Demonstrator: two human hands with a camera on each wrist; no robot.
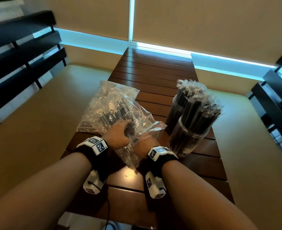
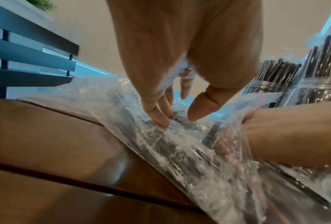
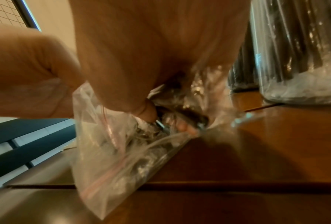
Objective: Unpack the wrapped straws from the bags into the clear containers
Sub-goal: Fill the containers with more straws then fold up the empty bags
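A person's left hand (image 1: 118,131) lies with fingers extended on top of a clear plastic bag (image 1: 113,110) of wrapped black straws (image 2: 180,145) on a slatted wooden table (image 1: 153,68), pressing it down from outside, while the right hand (image 1: 145,143) reaches in through the bag's open mouth, fingers curled round a clutch of straws inside; the wrist view shows dark straw ends pinched between thumb and fingertips. To do this step well, the flat hand should, by the look of it, pin the bag so it does not drag along, and the reaching hand should gather the straws parallel and draw them out lengthwise, since the crinkly wrappers seem likely to snag on the film. Just to the right stand two clear containers, the near container (image 1: 186,140) and the far container (image 1: 176,113), side by side, each packed with upright wrapped straws whose tops fan above the rims; little room appears left in either
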